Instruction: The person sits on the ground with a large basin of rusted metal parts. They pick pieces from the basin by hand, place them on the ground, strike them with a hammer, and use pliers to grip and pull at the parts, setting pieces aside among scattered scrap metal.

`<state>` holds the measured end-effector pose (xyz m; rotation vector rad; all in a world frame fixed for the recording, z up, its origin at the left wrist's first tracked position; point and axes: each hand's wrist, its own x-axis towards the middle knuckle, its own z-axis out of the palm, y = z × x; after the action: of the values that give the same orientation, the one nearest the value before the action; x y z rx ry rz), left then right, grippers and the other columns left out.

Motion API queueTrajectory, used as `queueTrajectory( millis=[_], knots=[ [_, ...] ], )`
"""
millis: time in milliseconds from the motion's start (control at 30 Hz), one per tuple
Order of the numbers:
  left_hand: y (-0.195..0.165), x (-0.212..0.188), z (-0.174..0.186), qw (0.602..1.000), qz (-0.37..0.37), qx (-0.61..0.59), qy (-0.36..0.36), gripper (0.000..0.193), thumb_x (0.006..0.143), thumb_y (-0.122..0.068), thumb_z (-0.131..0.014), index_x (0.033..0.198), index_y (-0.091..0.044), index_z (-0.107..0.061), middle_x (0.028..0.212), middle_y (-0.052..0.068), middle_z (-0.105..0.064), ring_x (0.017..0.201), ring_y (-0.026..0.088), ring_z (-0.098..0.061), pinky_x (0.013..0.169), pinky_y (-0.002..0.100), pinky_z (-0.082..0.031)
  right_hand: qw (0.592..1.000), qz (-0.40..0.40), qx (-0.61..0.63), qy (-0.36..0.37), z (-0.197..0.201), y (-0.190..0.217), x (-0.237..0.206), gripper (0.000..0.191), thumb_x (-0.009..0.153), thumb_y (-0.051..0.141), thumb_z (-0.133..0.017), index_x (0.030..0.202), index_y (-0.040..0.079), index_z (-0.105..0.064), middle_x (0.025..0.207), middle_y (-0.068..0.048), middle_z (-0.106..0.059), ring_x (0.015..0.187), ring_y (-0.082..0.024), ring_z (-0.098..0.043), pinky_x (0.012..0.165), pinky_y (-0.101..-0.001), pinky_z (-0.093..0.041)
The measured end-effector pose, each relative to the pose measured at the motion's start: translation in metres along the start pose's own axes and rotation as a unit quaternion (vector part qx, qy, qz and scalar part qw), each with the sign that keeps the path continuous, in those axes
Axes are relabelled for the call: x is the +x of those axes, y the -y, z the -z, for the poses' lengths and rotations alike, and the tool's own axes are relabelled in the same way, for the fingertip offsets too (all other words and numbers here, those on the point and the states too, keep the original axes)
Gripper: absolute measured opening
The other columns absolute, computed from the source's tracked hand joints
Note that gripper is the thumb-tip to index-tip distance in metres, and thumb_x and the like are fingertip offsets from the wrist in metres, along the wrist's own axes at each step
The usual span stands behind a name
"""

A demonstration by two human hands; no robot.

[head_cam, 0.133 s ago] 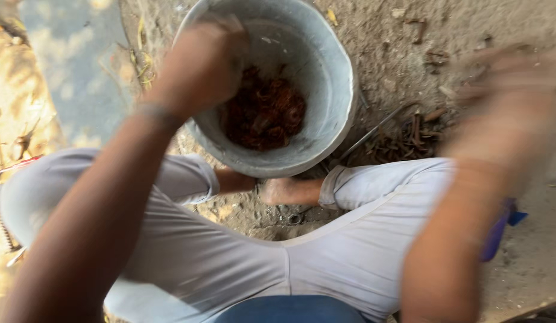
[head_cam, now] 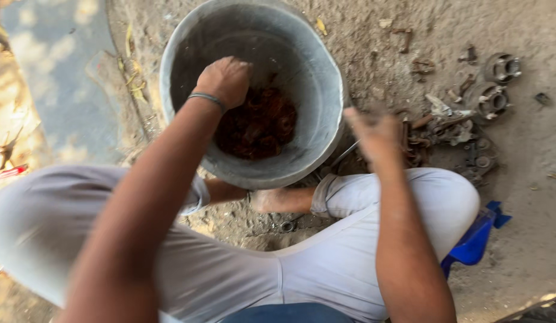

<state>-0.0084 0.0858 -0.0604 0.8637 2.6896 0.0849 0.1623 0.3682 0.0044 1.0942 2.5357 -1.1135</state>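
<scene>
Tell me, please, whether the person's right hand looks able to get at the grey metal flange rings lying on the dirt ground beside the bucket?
Probably yes. The right hand hangs open just outside the round grey metal bucket, and only small scattered metal scraps lie between it and the grey metal flange rings.

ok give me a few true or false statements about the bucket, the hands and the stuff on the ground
1. The left hand reaches into the metal bucket. True.
2. The bucket is filled with clear water. False: it holds rusty brown metal parts.
3. The right hand is outside the bucket. True.
4. The left wrist is bare. False: it wears a thin bangle.
5. Loose metal parts lie on the ground to the right of the bucket. True.
</scene>
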Motion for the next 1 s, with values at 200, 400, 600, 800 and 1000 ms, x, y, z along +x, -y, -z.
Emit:
queueTrajectory(
  millis=[200, 400, 600, 800, 1000],
  knots=[
    [0.001, 0.040, -0.064, 0.980, 0.057, 0.176, 0.074, 0.027, 0.091, -0.014, -0.062, 0.115, -0.010, -0.074, 0.119, 0.016, -0.070, 0.108, 0.037, -0.066, 0.089, 0.054, -0.056, 0.983, -0.072, 0.082, 0.146, -0.049, -0.015, 0.022, 0.048, 0.086, 0.034, -0.081, 0.114, -0.004, -0.074, 0.102, -0.017, -0.077, 0.095, -0.026, -0.075, 0.087, -0.0417, -0.059],
    [0.010, 0.051, -0.088, 0.967, 0.096, 0.174, 0.162, 0.016, 0.097, -0.008, -0.065, 0.101, -0.002, -0.079, 0.099, 0.016, -0.077, 0.080, 0.030, -0.073, 0.067, 0.043, -0.064, 0.968, -0.087, 0.196, 0.132, -0.062, -0.025, 0.041, 0.041, 0.083, 0.019, -0.083, 0.111, -0.008, -0.071, 0.101, -0.022, -0.077, 0.092, -0.029, -0.075, 0.083, -0.0389, -0.060],
    [0.004, 0.047, -0.071, 0.976, 0.140, 0.089, 0.140, 0.016, 0.100, -0.009, -0.066, 0.096, -0.002, -0.079, 0.098, 0.020, -0.077, 0.083, 0.032, -0.074, 0.060, 0.043, -0.064, 0.970, -0.103, 0.175, 0.132, -0.058, -0.021, 0.042, 0.040, 0.083, 0.018, -0.080, 0.114, -0.006, -0.071, 0.102, -0.021, -0.076, 0.092, -0.026, -0.076, 0.086, -0.0375, -0.057],
    [-0.003, 0.047, -0.012, 0.991, 0.101, -0.026, 0.086, 0.034, 0.091, -0.030, -0.079, 0.092, 0.004, -0.076, 0.095, 0.022, -0.076, 0.086, 0.033, -0.076, 0.074, 0.041, -0.062, 0.974, -0.061, 0.181, 0.119, -0.051, -0.014, 0.035, 0.042, 0.080, 0.014, -0.082, 0.112, -0.010, -0.069, 0.102, -0.022, -0.075, 0.091, -0.027, -0.074, 0.085, -0.0383, -0.057],
    [-0.020, 0.006, 0.077, 0.934, 0.187, -0.303, 0.036, 0.042, 0.086, -0.025, -0.081, 0.112, 0.006, -0.068, 0.095, 0.018, -0.075, 0.082, 0.027, -0.077, 0.073, 0.037, -0.062, 0.961, -0.019, 0.241, 0.131, -0.048, -0.017, 0.031, 0.040, 0.081, 0.010, -0.079, 0.113, -0.011, -0.068, 0.104, -0.025, -0.075, 0.090, -0.027, -0.075, 0.083, -0.0373, -0.060]
  ],
)
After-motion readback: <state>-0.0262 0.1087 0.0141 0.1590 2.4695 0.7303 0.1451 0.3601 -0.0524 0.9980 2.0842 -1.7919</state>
